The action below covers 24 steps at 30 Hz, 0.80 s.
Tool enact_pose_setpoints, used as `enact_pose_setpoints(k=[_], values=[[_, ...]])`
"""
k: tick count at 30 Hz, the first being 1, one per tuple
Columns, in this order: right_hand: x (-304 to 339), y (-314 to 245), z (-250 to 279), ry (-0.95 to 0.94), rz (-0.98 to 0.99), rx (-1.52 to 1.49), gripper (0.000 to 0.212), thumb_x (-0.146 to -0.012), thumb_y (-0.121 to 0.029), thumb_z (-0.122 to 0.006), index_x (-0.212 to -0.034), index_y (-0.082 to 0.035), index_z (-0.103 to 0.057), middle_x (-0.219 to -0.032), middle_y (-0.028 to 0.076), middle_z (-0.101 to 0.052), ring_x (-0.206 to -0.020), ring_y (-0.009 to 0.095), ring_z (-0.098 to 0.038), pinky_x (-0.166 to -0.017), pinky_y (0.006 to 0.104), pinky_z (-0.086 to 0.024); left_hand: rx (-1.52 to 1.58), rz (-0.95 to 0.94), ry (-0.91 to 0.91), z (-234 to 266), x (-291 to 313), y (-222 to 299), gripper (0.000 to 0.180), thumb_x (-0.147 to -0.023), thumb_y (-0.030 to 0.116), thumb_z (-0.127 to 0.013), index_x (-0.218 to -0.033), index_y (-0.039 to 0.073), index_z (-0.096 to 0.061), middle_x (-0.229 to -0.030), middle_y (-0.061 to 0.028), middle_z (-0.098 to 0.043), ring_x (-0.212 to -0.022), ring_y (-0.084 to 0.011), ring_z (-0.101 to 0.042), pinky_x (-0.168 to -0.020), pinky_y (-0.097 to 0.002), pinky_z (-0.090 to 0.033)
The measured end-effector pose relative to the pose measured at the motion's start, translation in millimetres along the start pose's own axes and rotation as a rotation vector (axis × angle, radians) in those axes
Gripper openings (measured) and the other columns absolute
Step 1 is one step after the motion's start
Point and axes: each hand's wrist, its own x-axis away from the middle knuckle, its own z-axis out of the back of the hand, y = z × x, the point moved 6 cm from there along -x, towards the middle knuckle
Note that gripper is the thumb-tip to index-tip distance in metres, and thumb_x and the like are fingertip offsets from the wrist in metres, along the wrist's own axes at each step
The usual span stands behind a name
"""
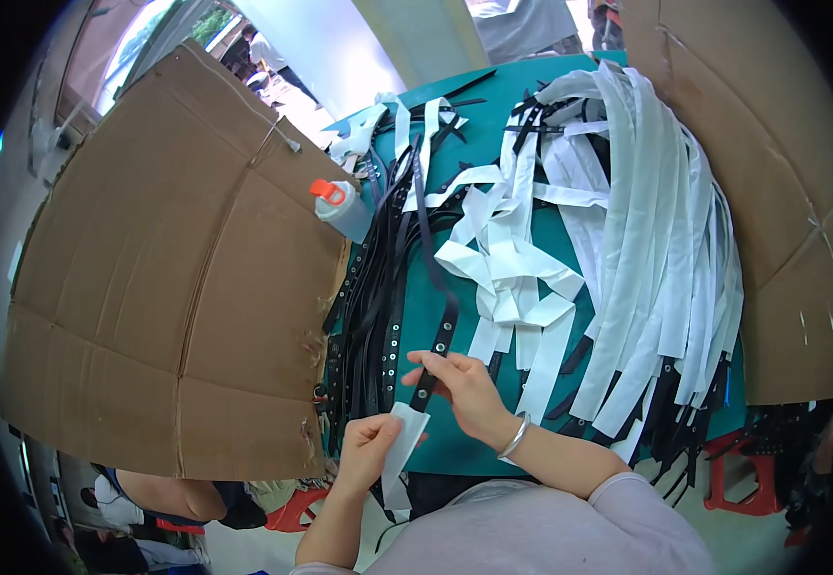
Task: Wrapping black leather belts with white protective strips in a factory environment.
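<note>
My right hand [469, 391] is closed around a black belt [446, 324] with metal eyelets, a little above its near end. The belt runs away from me up the table. My left hand [367, 452] pinches a flat white strip [396, 470], its lower part hanging past the table's front edge. The belt's near end meets the top of this strip; whether it sits inside or behind cannot be made out. To the left of my hands lies a long bundle of black eyelet belts [375, 299]. Loose folded white strips [517, 278] lie beyond my right hand.
Many white-covered belts [642, 220] are heaped at the right of the green table [440, 439]. Cardboard sheets [172, 278] stand at both sides. A bottle with an orange cap [342, 211] is at the left edge. Red stools [747, 479] stand below; people are in the background.
</note>
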Motion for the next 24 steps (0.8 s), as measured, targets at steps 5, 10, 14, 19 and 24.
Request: enact_pose_setpoints(k=[5,10,14,19,24], values=[[8,-6,-9,0.022,0.204,0.220,0.034,-0.094,-0.023,-0.050,-0.106,0.006,-0.062,-0.098,0.012,-0.067,-0.092,0.013,-0.058,-0.087,0.0278,-0.043,0.103,-0.081,0.089,-2,-9,-2,0.025,-0.093,0.017,-0.053,-0.087,-0.003,-0.067,-0.078,-0.0052,-0.066,-0.068,-0.0077,-0.058,-0.062,-0.0217,-0.045],[4,-12,-30,-0.014,0.248,0.489,0.034,-0.095,-0.027,-0.048,-0.106,0.001,-0.064,-0.096,0.009,-0.068,-0.087,0.012,-0.061,-0.076,0.0247,-0.046,-0.081,-0.344,0.190,19,6,14,0.011,-0.086,0.006,-0.058,-0.087,0.000,-0.068,-0.069,-0.0005,-0.051,-0.064,-0.0072,-0.045,-0.056,-0.0236,-0.036],[16,0,-44,-0.034,0.117,0.576,0.033,-0.096,-0.028,-0.047,-0.107,0.000,-0.059,-0.077,0.006,-0.062,-0.065,0.009,-0.061,-0.053,0.0175,-0.050,-0.122,-0.593,0.332,33,25,27,0.013,-0.078,0.003,-0.065,-0.090,0.006,-0.070,-0.078,-0.0037,-0.049,-0.070,-0.0135,-0.048,-0.059,-0.0258,-0.039],[28,9,-59,-0.121,0.069,0.504,0.024,-0.093,-0.016,-0.053,-0.111,0.000,-0.051,-0.089,0.009,-0.060,-0.069,0.012,-0.062,-0.057,0.0237,-0.057,-0.143,-0.556,0.502,31,57,26,0.016,-0.080,0.010,-0.066,-0.093,0.005,-0.061,-0.076,-0.0057,-0.050,-0.070,-0.0168,-0.050,-0.061,-0.0262,-0.041],[9,1,-43,-0.131,0.063,0.529,0.022,-0.091,-0.008,-0.055,-0.112,-0.002,-0.053,-0.090,0.004,-0.060,-0.070,0.007,-0.056,-0.061,0.0204,-0.050,0.245,-0.393,-0.079,23,74,-5,0.020,-0.084,0.015,-0.065,-0.087,0.002,-0.049,-0.078,0.0023,-0.053,-0.071,-0.0040,-0.046,-0.060,-0.0243,-0.040]])
